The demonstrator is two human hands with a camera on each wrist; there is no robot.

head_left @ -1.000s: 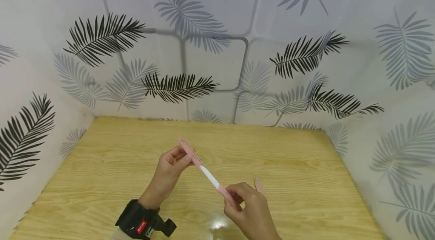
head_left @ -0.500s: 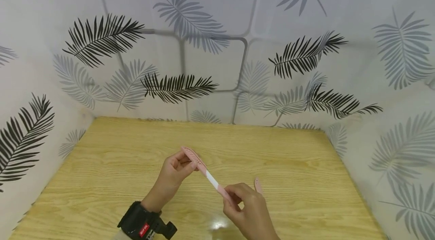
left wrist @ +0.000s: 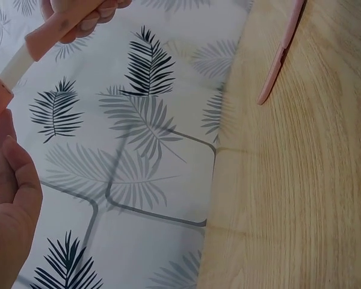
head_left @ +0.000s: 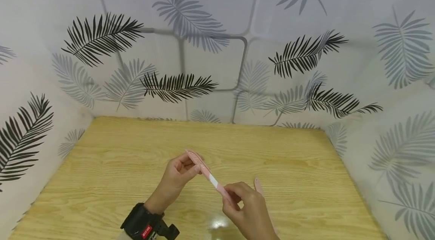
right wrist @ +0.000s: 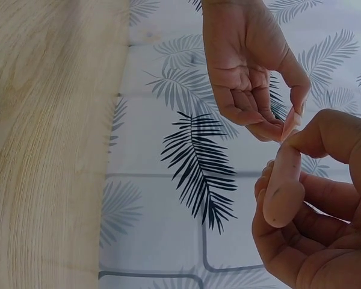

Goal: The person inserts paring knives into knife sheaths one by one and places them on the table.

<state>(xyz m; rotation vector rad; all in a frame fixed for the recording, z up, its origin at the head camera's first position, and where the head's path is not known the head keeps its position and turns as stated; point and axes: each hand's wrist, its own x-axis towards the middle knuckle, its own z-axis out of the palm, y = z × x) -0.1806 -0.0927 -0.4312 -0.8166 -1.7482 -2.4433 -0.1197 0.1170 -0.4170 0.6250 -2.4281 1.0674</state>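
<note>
A small knife with a pink handle (head_left: 222, 191) and a white blade (head_left: 213, 180) is held slanting above the table, its blade partly inside a pink slotted sheath (head_left: 197, 158). My left hand (head_left: 175, 175) pinches the sheath between thumb and fingers. Lower right, my right hand (head_left: 249, 206) grips the handle, whose rounded butt (right wrist: 283, 205) pokes out towards the right wrist camera. Only a short band of white shows between sheath and handle. A second slim pink piece (head_left: 258, 185) lies on the table, partly hidden behind my right hand.
The wood-grain table (head_left: 136, 145) is bounded at the back and sides by a white cloth (head_left: 217, 62) with leaf prints. A black strap with a camera (head_left: 146, 223) sits on my left wrist.
My left hand has moved down and right with the sheath, towards the handle. Much less of the white blade shows now. My right hand has stayed almost in place.
</note>
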